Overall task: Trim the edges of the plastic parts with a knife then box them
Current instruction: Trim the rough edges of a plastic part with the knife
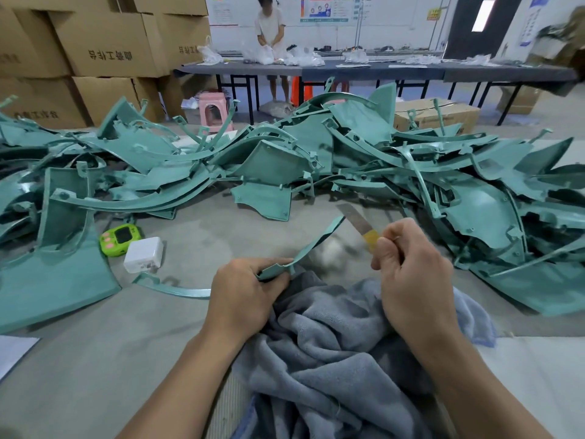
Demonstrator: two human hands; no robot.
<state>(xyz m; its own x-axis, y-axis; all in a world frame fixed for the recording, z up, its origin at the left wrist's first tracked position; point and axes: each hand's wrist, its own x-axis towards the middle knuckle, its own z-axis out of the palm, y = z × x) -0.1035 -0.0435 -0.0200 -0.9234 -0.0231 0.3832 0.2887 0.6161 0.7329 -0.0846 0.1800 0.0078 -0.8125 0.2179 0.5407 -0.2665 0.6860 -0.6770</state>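
My left hand (245, 291) grips the near end of a curved teal plastic part (311, 243) that rises up and to the right. My right hand (411, 267) pinches a flat metal knife (356, 218) with a yellow-taped grip, its blade pointing up and left, just right of the part's far tip. A big heap of teal plastic parts (285, 160) spreads across the floor in front of me, from left to right.
A grey towel (332, 343) lies over my lap. A green timer (118, 239) and a white charger (144, 255) sit on the floor at left. Cardboard boxes (104, 42) are stacked at back left, one box (443, 117) behind the heap. A person (270, 30) stands at a long table (364, 71).
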